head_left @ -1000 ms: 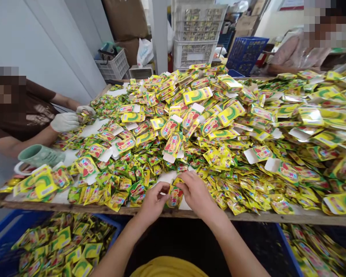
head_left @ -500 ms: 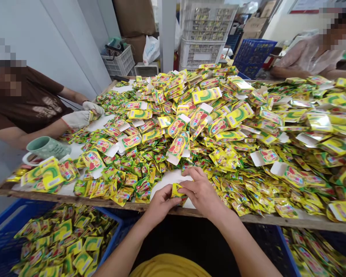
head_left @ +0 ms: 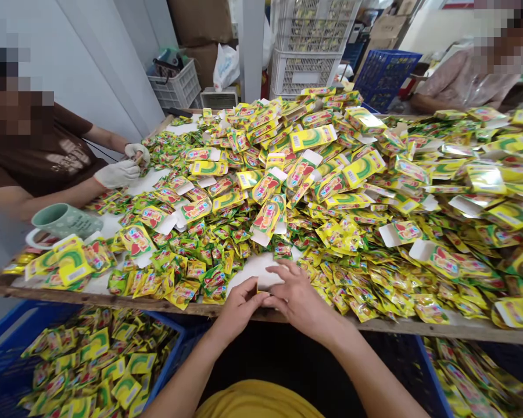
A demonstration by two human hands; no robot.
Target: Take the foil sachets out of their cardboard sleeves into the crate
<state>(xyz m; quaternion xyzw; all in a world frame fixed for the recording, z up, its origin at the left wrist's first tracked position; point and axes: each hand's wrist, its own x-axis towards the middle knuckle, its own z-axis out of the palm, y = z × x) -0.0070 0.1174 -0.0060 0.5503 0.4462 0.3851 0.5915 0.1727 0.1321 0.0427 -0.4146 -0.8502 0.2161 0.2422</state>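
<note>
My left hand (head_left: 239, 308) and my right hand (head_left: 297, 296) meet at the near edge of the wooden table (head_left: 462, 332). Together they pinch a small yellow carton (head_left: 265, 283) whose white flap shows between the fingers. Both hands are closed on it. Just beyond them lies a bare white patch, ringed by a big heap of yellow-green sachets (head_left: 226, 244) and flat yellow cartons (head_left: 312, 137).
A person with white gloves (head_left: 117, 172) works at the table's left side, next to a green mug (head_left: 63, 221). Another person sits at the far right. Blue crates (head_left: 78, 366) of filled cartons stand below the table on both sides. White crates (head_left: 303, 64) are stacked behind.
The carton in my hands was held with its printed face up; now it is turned so mostly its white flap shows. My hands have stayed at the table's near edge.
</note>
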